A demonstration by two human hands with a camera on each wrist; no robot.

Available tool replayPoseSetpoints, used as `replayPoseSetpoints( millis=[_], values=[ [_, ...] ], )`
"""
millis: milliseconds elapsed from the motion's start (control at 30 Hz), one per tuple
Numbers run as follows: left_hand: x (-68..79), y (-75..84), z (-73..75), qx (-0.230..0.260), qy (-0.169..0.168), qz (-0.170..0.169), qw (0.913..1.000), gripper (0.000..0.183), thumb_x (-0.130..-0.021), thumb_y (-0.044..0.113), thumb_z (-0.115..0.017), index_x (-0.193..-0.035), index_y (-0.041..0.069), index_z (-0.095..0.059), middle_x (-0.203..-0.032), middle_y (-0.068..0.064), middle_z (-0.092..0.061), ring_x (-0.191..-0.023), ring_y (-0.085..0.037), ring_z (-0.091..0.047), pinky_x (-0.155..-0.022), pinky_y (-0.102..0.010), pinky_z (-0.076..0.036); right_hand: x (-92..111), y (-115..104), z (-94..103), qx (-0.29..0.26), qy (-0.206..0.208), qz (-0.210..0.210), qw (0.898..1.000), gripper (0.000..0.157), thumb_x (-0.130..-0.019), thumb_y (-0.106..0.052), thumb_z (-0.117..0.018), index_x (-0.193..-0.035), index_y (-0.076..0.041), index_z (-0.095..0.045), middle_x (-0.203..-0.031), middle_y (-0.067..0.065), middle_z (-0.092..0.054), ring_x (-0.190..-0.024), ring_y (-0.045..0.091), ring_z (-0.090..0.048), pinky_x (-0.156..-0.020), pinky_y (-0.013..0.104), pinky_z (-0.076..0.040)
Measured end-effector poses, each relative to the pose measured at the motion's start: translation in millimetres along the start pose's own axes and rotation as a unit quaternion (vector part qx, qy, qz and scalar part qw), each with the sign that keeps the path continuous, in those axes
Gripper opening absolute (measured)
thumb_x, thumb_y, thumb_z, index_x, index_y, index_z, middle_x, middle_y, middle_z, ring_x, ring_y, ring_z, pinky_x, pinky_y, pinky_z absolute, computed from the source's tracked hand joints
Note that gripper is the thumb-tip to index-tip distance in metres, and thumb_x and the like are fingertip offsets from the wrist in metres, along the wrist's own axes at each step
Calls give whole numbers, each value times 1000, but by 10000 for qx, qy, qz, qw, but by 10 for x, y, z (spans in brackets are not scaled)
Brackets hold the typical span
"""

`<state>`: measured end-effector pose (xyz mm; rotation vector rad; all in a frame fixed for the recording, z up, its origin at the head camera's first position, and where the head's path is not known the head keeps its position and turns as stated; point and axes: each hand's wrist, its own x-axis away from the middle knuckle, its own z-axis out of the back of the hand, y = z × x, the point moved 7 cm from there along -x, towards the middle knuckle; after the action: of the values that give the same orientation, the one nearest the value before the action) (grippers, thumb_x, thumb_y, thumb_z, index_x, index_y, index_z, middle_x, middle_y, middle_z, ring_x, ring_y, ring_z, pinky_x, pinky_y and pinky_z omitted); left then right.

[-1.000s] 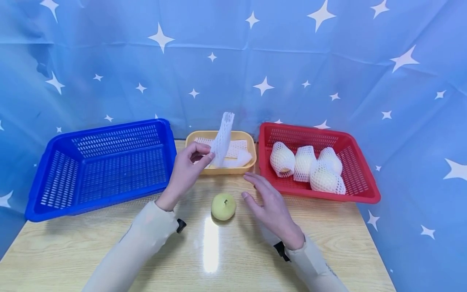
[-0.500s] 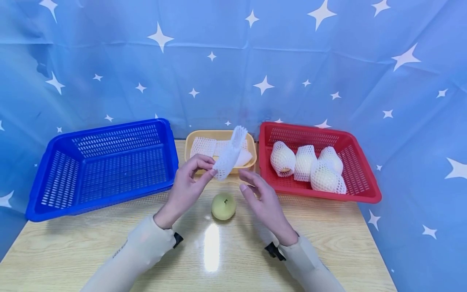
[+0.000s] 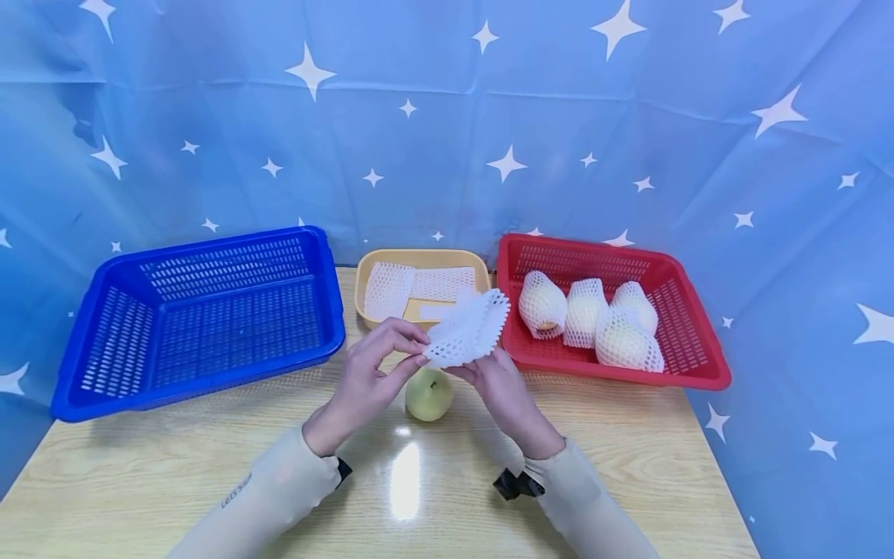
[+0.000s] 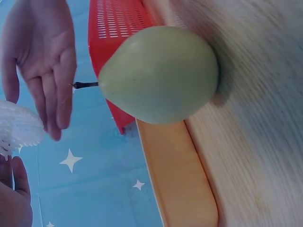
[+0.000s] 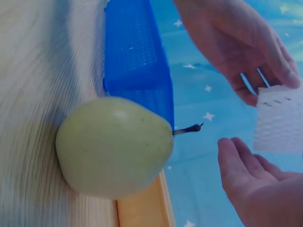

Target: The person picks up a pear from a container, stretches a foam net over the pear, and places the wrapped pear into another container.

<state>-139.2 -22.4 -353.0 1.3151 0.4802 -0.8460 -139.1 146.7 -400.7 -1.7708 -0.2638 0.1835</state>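
Observation:
In the head view my left hand [image 3: 370, 376] pinches a white foam net sleeve [image 3: 468, 332] by its near left edge, with the mouth facing right. My right hand [image 3: 504, 396] is just below the sleeve's right part, its fingertips partly hidden. The right wrist view shows that right hand [image 5: 258, 184] with extended fingers, apart from the foam net [image 5: 279, 120]. A green pear [image 3: 429, 397] stands on the table below both hands. Both wrist views show the pear [image 4: 161, 75] close, stem [image 4: 85, 85] pointing away from the wood, and no hand touching it.
Behind the hands, a yellow tray [image 3: 360, 299] contains more foam nets [image 3: 389, 290]. A red basket [image 3: 621, 378] at right holds several net-wrapped fruits [image 3: 585, 312]. At left stands a blue basket [image 3: 233, 322]. A starry blue cloth [image 3: 433, 147] hangs behind the table [image 3: 419, 505].
My left hand has brought the foam net down and right, from over the tray toward the pear; its mouth now looks wider. My right hand has moved slightly left, beneath the net.

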Motion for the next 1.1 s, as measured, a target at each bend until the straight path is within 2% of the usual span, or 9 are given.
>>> replayPoseSetpoints(
  millis=[133, 200, 300, 367, 500, 667, 800, 933, 1100],
  values=[
    [45, 2, -9, -92, -86, -193, 9997, 8, -96, 5, -73, -93, 4, -66, -105, -15, -69, -99, -29, -68, -92, -26, -56, 1, 17, 12, -327, 229, -160, 9991, 51, -113, -19, -34, -156, 8, -31, -149, 23, -47, -124, 10, -59, -107, 32, -50],
    [67, 3, -16, -181, -162, -284, 9993, 15, -101, 17, -68, -94, 5, -66, -106, -14, -69, -100, -29, -67, -93, -27, -56, -4, 24, 21, -452, 343, -204, 9982, 50, -113, -19, -36, -154, 8, -35, -143, 14, -55, -124, 10, -58, -107, 30, -49],
    [98, 10, -29, -457, -333, -443, 9974, 20, -104, 24, -63, -95, 6, -66, -108, -13, -69, -102, -29, -67, -95, -28, -54, -20, 26, 28, -599, 416, -202, 9971, 47, -112, -19, -39, -149, 9, -42, -131, 4, -62, -123, 12, -59, -107, 29, -48],
    [122, 21, -38, -731, -462, -577, 9946, 21, -105, 24, -61, -96, 7, -65, -109, -11, -69, -103, -28, -66, -97, -28, -53, -38, 26, 32, -645, 410, -177, 9969, 45, -111, -17, -40, -147, 11, -43, -129, 3, -62, -122, 14, -59, -106, 29, -48],
    [166, 46, -45, -1213, -659, -873, 9866, 22, -107, 25, -57, -96, 7, -65, -111, -10, -68, -104, -27, -65, -99, -29, -50, -74, 31, 59, -555, 489, -181, 9971, 39, -110, -10, -43, -143, 11, -45, -130, 10, -60, -118, 18, -61, -100, 27, -52],
    [202, 49, -38, -1380, -861, -1009, 9815, 15, -105, 19, -62, -96, 8, -67, -115, -9, -68, -107, -27, -65, -100, -33, -49, -94, 40, 95, -486, 617, -253, 9966, 30, -105, -3, -50, -134, 7, -50, -121, 12, -61, -107, 17, -61, -88, 24, -55],
    [234, 30, -26, -1493, -1011, -1019, 9783, 7, -99, 17, -72, -100, 10, -70, -121, -11, -68, -112, -29, -65, -101, -39, -49, -99, 20, 100, -459, 552, -166, 9973, 29, -105, -2, -51, -132, 7, -50, -119, 10, -60, -109, 19, -59, -94, 26, -53],
    [275, -9, -27, -1632, -1181, -949, 9749, 12, -93, 13, -77, -103, 11, -70, -125, -11, -66, -115, -29, -64, -103, -42, -50, -104, -3, 111, -144, 500, -46, 9986, 30, -105, -3, -52, -132, 9, -51, -120, 11, -61, -111, 21, -60, -100, 31, -52],
    [333, -66, -31, -1676, -1294, -792, 9741, 21, -86, 5, -72, -105, 11, -68, -129, -11, -64, -118, -30, -62, -104, -43, -49, -105, -31, 100, 218, 358, 48, 9991, 31, -104, -4, -53, -131, 10, -53, -122, 14, -62, -113, 24, -61, -103, 36, -51]
  ],
)
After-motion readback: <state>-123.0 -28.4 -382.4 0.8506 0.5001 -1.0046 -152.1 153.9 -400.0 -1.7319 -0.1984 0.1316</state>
